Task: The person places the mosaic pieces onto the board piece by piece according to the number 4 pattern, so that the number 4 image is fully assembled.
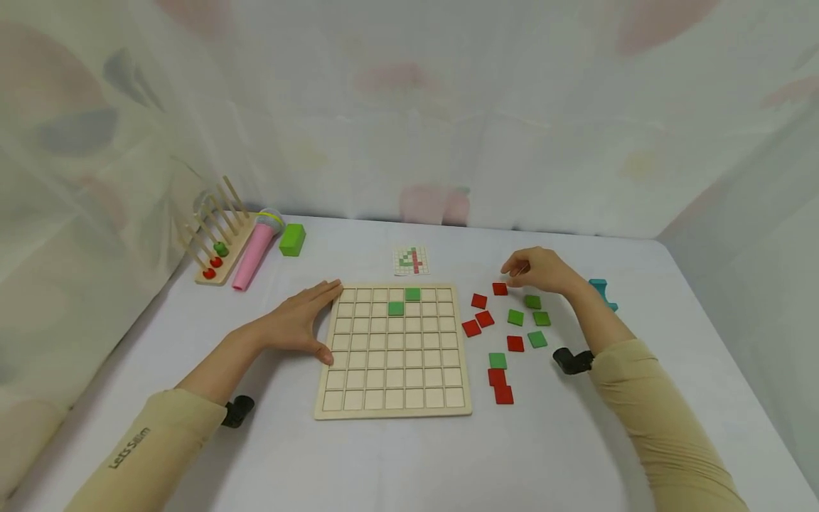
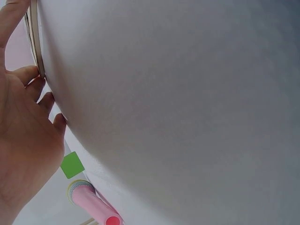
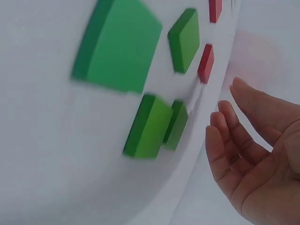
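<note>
On the white table, I am bracing the wooden grid board (image 1: 393, 352) with my left hand (image 1: 301, 320), fingers straight and flat against its left edge, gripping nothing. My right hand (image 1: 540, 270) is hovering over the loose tiles to the board's right, fingers relaxed and slightly bent, holding nothing; its fingertips are sitting just above the red tile (image 1: 500, 289) at the far end of that scatter. Two green tiles (image 1: 412, 294) are already lying in cells near the board's far edge, and the pattern card (image 1: 411, 260) is lying just beyond the board.

To do this pick well, I judge that I should be pinching one tile by its opposite edges and lifting it straight up, so the neighbours are not nudged, while the left hand is keeping the board from sliding.

Only the head view is showing the whole layout. My right wrist view is showing, blurred but close, the open palm (image 3: 262, 154) with no tile in it. My left wrist view is showing fingers (image 2: 33, 89) meeting the board's edge, plus a pink toy microphone (image 2: 93, 204) and a green block (image 2: 71, 164).
</note>
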